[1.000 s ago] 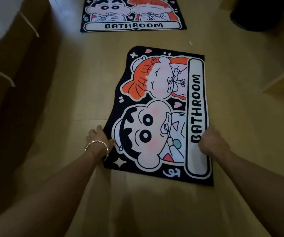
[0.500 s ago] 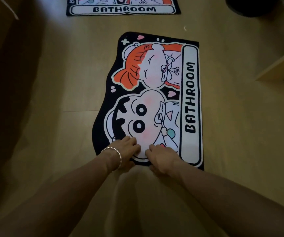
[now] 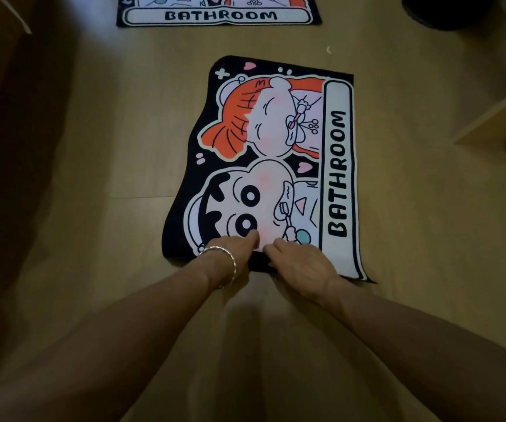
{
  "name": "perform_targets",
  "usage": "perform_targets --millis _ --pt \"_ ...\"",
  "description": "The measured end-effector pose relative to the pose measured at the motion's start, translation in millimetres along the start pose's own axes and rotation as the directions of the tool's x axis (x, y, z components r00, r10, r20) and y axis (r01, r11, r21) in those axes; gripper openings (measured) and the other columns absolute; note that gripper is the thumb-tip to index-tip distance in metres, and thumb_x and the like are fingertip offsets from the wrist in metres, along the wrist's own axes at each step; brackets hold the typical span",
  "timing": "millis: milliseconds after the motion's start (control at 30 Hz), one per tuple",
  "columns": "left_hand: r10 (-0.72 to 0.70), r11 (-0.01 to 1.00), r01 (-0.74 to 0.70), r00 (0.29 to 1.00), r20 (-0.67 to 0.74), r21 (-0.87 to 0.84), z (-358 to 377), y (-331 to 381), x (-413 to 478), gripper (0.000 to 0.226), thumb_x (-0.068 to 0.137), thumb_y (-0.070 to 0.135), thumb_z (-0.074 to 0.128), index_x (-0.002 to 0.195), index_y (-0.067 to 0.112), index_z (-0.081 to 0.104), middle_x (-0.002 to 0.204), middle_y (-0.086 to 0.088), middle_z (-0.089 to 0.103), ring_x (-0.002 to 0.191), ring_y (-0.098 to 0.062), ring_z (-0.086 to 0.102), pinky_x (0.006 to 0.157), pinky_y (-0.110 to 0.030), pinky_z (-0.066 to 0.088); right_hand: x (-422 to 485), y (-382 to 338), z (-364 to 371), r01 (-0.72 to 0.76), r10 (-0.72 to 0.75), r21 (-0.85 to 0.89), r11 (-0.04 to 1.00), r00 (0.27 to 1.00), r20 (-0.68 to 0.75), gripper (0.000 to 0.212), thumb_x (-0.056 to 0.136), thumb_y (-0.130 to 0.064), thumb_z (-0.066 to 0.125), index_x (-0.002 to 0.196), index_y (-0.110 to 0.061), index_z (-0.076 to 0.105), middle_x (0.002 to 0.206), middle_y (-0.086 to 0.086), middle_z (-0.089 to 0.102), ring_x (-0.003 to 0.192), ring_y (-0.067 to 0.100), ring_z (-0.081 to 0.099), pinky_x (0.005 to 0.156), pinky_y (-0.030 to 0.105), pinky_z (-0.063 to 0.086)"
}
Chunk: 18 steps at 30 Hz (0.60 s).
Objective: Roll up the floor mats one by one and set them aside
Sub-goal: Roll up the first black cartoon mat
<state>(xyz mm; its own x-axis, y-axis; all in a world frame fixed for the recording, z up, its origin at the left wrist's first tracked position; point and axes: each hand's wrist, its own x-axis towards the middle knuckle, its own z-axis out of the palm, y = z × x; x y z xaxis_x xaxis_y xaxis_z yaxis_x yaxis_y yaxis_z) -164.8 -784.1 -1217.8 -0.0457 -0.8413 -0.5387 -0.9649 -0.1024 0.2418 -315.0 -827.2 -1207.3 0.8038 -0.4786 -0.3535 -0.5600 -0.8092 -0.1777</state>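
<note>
Near mat (image 3: pixel 276 166) is lying flat on the wood floor (image 3: pixel 108 147) right in front of me, long side running away from me, BATHROOM strip along its R edge. Its near end is turning up: a narrow black strip of underside is showing btw my hands, and the rest is lying unrolled.

L hand (image 3: pixel 236 249) is resting on the print at the near end, fingers fairly straight and close together. The index is reaching over the cartoon face, pressing down, wrapping nothing. Silver bangle (image 3: pixel 218 264) is sitting on that wrist.

R hand (image 3: pixel 302 264) is sitting just beside it, nearly touching, knuckles up. Its fingers are bending down over the turned-up edge and gripping it — thumb is hiding underneath, can't tell its pos.

Far mat (image 3: pixel 218 15) w/ same print is lying flat at the top of view, well apart from the near one, cut off by the frame. Dark round obj (image 3: pixel 446 10) is sitting top R — too dim to ID. Light wood panel (image 3: pixel 495 117) is poking in from the R. Small white speck (image 3: pixel 329 50) is lying on the floor btw the two mats.
</note>
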Motion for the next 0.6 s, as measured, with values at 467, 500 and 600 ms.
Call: perform_targets --millis 467,500,600 --pt "0.083 0.952 -0.047 0.991 -0.109 0.301 8.8 6.9 -10.2 0.037 0.095 0.021 0.048 0.132 0.016 0.041 0.124 -0.008 0.049 0.115 -0.025 0.047 0.098 -0.038 0.038 8.1 -3.1 -1.1 -0.185 0.178 0.034 0.982 0.973 0.147 0.024 0.097 -0.012 0.046 0.12 -0.014 0.048 0.115 0.007 0.053 0.102 0.021 0.054 0.088 0.036 0.045" --pt "0.072 0.959 -0.037 0.99 -0.118 0.279 6.7 7.9 -9.0 0.036 0.097 0.021 0.045 0.132 0.016 0.04 0.124 -0.008 0.049 0.114 -0.025 0.047 0.098 -0.038 0.039 7.6 -3.4 -0.7 -0.196 0.188 0.044 0.98 0.972 0.14 0.024 0.097 -0.014 0.045 0.121 -0.014 0.047 0.116 0.007 0.053 0.103 0.021 0.053 0.088 0.035 0.044" --pt "0.092 0.959 -0.053 0.987 -0.129 0.279 2.1 9.6 -6.9 0.031 0.099 0.021 0.035 0.13 0.016 0.039 0.121 -0.009 0.05 0.11 -0.024 0.048 0.094 -0.037 0.039 4.8 -6.7 3.3 -0.23 0.224 0.045 0.972 0.969 0.105 0.027 0.096 -0.02 0.047 0.122 -0.015 0.042 0.118 0.007 0.049 0.106 0.021 0.049 0.093 0.037 0.041"
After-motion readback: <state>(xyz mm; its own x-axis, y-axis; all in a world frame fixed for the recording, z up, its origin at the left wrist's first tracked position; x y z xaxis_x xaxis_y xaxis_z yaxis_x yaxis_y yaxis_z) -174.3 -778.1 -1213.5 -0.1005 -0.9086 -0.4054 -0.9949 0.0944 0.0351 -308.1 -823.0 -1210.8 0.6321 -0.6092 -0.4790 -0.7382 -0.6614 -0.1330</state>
